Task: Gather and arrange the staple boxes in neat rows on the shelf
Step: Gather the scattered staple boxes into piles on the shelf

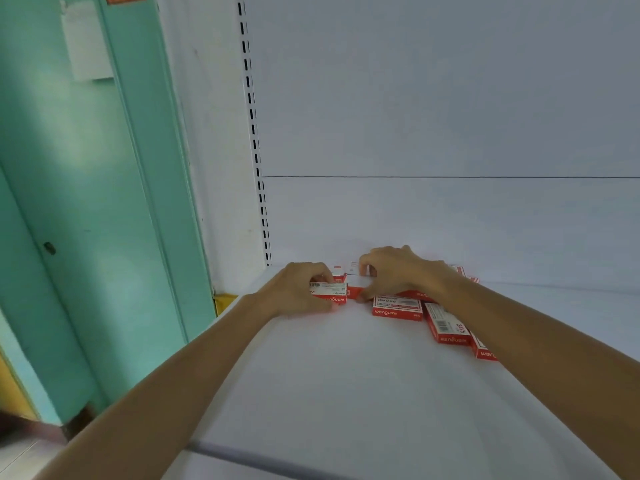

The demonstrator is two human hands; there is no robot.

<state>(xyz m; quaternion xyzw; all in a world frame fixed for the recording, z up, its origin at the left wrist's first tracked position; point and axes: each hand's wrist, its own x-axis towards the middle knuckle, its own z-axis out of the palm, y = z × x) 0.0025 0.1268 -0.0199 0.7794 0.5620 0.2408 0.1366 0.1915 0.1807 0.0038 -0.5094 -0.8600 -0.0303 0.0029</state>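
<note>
Judged to be mid-gather, with the first row barely begun. Gripped with the left hand (298,289), fingers curled round it, one red-and-white staple box (330,295) just left of centre frame, flat on the shelf (346,393). Pinched with the right hand (394,271), between thumb and curled fingers, a second box (356,285) just beside the first. Held the hands close together, each clamped on its own box. Seen loose, right of centre: a third box (397,308) lying square to the view, a fourth box (446,325) askew near it, and a fifth box (485,351) half hidden under the right forearm. Glimpsed more red edges behind the right wrist; could not tell how many.

Next, most likely: press the two held boxes edge to edge and square them towards the back, then reach right for the loose ones. Called for turning the askew one first, and for matching the labels, which faced different ways.

Worked on a white, smooth shelf, probably easy to slide boxes across. Behind it, a plain white back panel (450,116) and a slotted upright (254,133). At the left of the frame, a teal door (86,202) with a sheet of paper (86,43) stuck on at upper left, and a yellow tag (225,303) near the shelf's left corner.
</note>
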